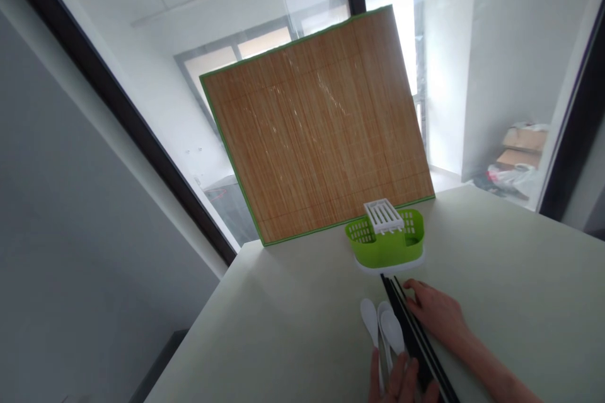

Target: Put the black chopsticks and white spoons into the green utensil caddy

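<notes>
White spoons (392,331) lie side by side on the pale table, bowls pointing away from me. Right of them is a bundle of black chopsticks (416,337), their far ends slightly fanned out. My left hand (401,381), at the bottom edge, rests over the spoon handles and the near part of the chopsticks with its fingers apart. My right hand (437,308) lies along the right side of the chopsticks, fingers spread and curved, fingertips beside the outermost stick. Beyond the far ends stands a green basket (390,252) with a white slotted rack on top.
Behind the basket, a bamboo mat (321,132) with green edging leans upright against a glass partition. The table's (283,327) left edge runs diagonally from the lower left. Cardboard boxes (522,141) and bags are visible beyond the glass at right.
</notes>
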The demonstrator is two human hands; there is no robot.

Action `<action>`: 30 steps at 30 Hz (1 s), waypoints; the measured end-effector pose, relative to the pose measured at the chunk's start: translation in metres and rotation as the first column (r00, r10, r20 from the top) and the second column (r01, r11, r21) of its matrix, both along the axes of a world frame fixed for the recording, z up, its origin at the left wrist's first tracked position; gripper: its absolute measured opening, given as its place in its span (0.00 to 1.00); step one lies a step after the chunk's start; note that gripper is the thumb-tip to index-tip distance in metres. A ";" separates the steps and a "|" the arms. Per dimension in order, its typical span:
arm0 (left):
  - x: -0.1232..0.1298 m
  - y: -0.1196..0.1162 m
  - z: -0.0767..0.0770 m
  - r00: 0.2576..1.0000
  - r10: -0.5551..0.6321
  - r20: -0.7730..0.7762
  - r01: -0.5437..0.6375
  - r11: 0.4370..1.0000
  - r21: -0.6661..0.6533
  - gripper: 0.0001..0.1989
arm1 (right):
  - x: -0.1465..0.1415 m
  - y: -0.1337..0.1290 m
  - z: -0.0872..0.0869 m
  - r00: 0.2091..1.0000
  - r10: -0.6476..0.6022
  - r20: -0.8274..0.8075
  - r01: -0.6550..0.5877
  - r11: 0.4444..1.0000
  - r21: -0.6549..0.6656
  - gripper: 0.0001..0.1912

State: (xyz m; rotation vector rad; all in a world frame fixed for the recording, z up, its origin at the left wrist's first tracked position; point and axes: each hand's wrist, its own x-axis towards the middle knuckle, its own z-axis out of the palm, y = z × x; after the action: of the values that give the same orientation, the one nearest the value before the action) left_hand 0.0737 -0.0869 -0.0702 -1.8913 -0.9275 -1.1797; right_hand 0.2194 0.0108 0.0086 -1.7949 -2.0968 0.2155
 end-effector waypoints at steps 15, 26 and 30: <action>-0.016 0.012 0.001 1.000 0.024 0.016 -0.023 0.995 -0.097 0.10 | 0.000 -0.039 -0.006 0.992 0.004 0.124 0.001 0.999 -0.045 0.10; -0.005 0.015 -0.013 0.990 -0.050 0.129 0.054 0.998 -0.027 0.09 | -0.002 -0.031 0.002 0.975 -0.057 0.216 0.074 0.994 -0.075 0.10; -0.001 0.011 -0.016 0.991 -0.063 0.115 0.063 0.998 0.001 0.06 | 0.001 -0.023 0.001 0.976 -0.070 0.208 0.087 0.993 -0.075 0.08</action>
State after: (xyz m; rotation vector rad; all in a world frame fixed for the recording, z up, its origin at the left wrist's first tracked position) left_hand 0.0726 -0.0761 -0.0866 -1.8826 -0.9368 -1.3374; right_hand 0.2200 -0.0127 0.0099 -2.0225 -2.1775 0.1027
